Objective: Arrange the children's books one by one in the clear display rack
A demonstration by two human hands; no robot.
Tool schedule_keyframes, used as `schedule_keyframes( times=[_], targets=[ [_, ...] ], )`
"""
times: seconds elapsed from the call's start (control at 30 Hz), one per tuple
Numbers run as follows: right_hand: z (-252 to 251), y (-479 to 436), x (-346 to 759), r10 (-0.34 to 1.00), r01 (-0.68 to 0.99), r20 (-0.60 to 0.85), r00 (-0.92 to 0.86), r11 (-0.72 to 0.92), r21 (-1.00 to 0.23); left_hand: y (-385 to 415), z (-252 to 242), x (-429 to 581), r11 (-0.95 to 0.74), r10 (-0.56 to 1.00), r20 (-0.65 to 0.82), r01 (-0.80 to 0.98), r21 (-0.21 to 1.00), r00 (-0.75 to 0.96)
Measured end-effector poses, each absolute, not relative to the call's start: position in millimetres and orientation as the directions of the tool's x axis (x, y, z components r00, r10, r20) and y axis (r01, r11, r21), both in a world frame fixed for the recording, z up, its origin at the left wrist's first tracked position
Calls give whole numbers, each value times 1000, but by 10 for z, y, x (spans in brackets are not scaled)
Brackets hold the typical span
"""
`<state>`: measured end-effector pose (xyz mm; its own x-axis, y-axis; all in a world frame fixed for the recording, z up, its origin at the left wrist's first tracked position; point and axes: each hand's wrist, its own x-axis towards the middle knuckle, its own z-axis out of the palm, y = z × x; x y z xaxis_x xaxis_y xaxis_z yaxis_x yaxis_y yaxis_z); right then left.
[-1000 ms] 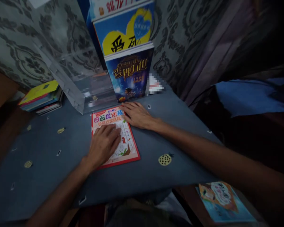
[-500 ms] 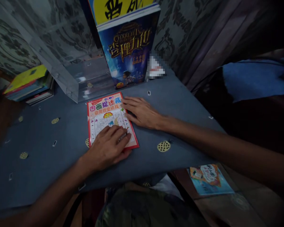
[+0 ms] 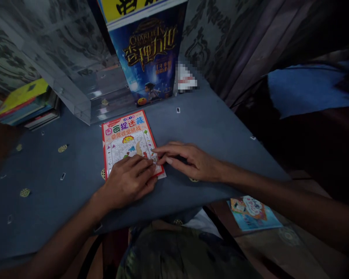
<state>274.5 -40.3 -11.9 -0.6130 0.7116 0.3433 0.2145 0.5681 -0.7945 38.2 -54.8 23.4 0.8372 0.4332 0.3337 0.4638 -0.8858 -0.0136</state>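
Observation:
A thin picture book with a red border and colourful Chinese lettering lies on the cloth-covered table. My left hand rests across the book's lower part, fingers laid over the cover and hiding its bottom edge. My right hand is at the book's lower right edge, fingers stretched out and fingertips touching the border close to my left fingers. Its thumb is apart from the index finger. A strip of white page shows under the cover at the lower right corner.
Behind stands a blue upright book beside a clear acrylic stand. A stack of books lies at the left. Below the table's right front edge is another book. Blue cloth hangs at the right.
My right hand has moved down along the book's right side to its lower corner. A page edge now shows there. My left hand has stayed on the cover.

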Motion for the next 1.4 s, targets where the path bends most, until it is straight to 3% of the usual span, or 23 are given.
schedule_keyframes(
  times=[0.4, 0.5, 0.73, 0.97, 1.13, 1.4],
  targets=[
    [-87, -435, 2744, 677, 185, 399, -618, 619, -763, -543, 229, 383, -889, 431, 320, 458, -11, 844],
    [-79, -526, 2747, 634, 223, 434, -640, 694, -684, -573, 201, 378, -877, 444, 301, 478, -48, 844],
    [-158, -836, 2752, 534, 389, 466, -706, 842, -374, -885, 74, 382, -827, 471, 272, 528, -194, 839],
    [-286, -1006, 2775, 515, 458, 450, -730, 857, -237, -1259, -40, 200, -748, 596, 253, 642, -168, 762],
    [-254, -1024, 2760, 522, 463, 450, -725, 852, -243, -1388, -35, -168, -721, 643, 256, 683, -113, 721],
    [-165, -1013, 2728, 546, 477, 413, -729, 838, -266, -1473, 33, -429, -668, 662, 342, 732, -133, 667]
  ],
)
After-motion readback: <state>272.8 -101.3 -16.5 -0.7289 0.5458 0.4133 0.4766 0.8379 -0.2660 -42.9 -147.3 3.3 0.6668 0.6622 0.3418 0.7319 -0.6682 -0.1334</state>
